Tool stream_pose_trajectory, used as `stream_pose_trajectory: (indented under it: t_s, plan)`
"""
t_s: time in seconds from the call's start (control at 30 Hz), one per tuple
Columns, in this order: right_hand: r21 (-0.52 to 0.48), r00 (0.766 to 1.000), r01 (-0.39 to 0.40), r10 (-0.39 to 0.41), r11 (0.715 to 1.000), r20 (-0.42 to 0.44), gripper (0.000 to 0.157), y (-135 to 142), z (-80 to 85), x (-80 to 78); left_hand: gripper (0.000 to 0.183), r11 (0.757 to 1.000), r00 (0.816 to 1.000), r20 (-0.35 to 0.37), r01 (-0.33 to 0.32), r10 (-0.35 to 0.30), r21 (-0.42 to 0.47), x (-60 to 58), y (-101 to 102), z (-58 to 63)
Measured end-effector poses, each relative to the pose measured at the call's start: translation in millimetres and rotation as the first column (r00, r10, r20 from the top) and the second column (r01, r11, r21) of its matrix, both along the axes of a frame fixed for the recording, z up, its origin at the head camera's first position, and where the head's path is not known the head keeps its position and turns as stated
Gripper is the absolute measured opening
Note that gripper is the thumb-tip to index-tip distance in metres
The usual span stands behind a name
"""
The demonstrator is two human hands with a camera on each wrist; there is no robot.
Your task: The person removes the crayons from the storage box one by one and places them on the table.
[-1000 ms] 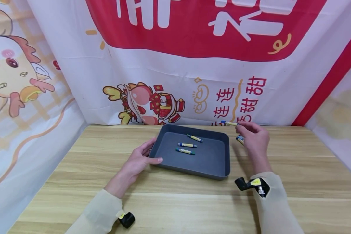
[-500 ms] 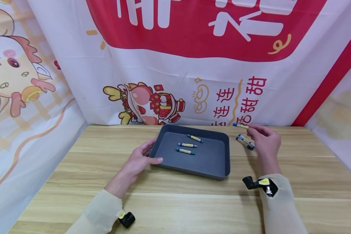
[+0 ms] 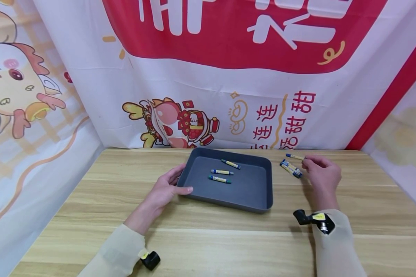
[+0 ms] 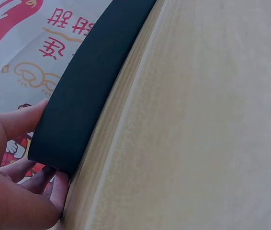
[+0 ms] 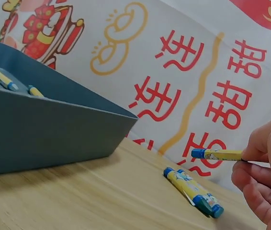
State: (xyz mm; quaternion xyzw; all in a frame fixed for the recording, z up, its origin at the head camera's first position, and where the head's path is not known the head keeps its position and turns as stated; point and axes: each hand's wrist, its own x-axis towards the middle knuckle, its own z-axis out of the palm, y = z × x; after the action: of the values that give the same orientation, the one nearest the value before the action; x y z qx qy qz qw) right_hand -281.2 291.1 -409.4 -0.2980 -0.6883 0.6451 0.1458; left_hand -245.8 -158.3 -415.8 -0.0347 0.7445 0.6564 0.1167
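A dark grey rectangular tray stands on the table. My left hand grips its left front corner, thumb over the rim and fingers round the outer wall. Three crayons with yellow wrappers lie inside: a blue-banded crayon in the middle, a green crayon nearer me, a dark-tipped crayon behind. Right of the tray, my right hand pinches one end of a blue-tipped crayon, its free end pointing left. Below that end, crayons lie side by side on the table.
The wooden table runs back to a white and red printed cloth hung behind it. More printed cloth closes off the left side. Wrist cameras sit on both forearms.
My right hand has moved right and a little toward me with the pinched crayon, uncovering the crayons on the table. The left hand and tray have stayed still.
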Motion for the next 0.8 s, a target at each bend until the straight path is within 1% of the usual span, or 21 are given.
stream_pose_trajectory:
  t_s: [0.23, 0.43, 0.67, 0.8]
  plan:
    - [0.104, 0.996, -0.033, 0.024, 0.994, 0.091, 0.035, 6, -5.9, -0.2, 0.087, 1.0, 1.0, 0.006, -0.004, 0.004, -0.003, -1.1, 0, -0.8]
    - [0.18, 0.991, -0.054, 0.032, 0.982, 0.126, 0.036, 7, -10.8, 0.4, 0.087, 1.0, 1.0, 0.005, 0.0, 0.0, -0.001, -1.8, 0, -1.9]
    - [0.287, 0.983, -0.105, 0.055, 0.952, 0.176, 0.038, 11, -15.1, 1.1, 0.087, 1.0, 1.0, -0.001, 0.008, -0.008, 0.002, -0.2, -1, -0.2]
    - [0.341, 0.98, -0.141, 0.082, 0.929, 0.182, 0.039, 12, -18.5, 0.7, 0.087, 1.0, 1.0, 0.002, 0.009, -0.009, 0.004, 0.0, -1, 0.1]
